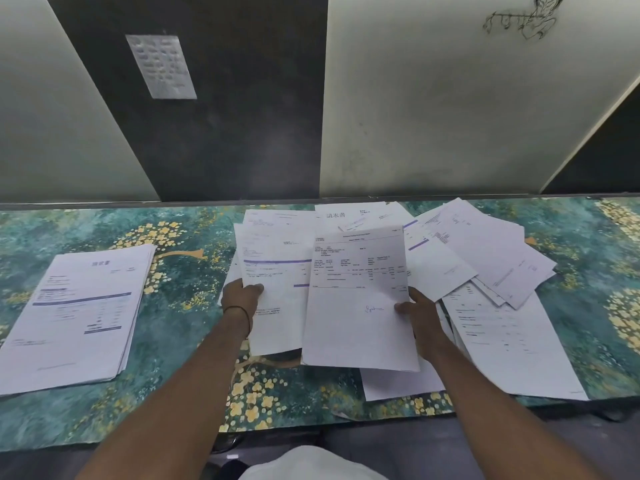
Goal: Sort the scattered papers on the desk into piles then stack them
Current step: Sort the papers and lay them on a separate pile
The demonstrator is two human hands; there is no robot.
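- desk cover [194, 341]: teal-green, yellow flower pattern
- papers [360, 306]: white, black print, some purple bars
- wall panel [214, 116]: black

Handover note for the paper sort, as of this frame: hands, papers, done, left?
Left hand: grip on a purple-striped sheet.
Right hand: grip on a signed sheet.
Both sheets are held over the middle of the desk.
Done: one squared pile at left.
Left: the scattered papers at centre and right, overlapping, still unsorted; place the two held sheets, then stack.
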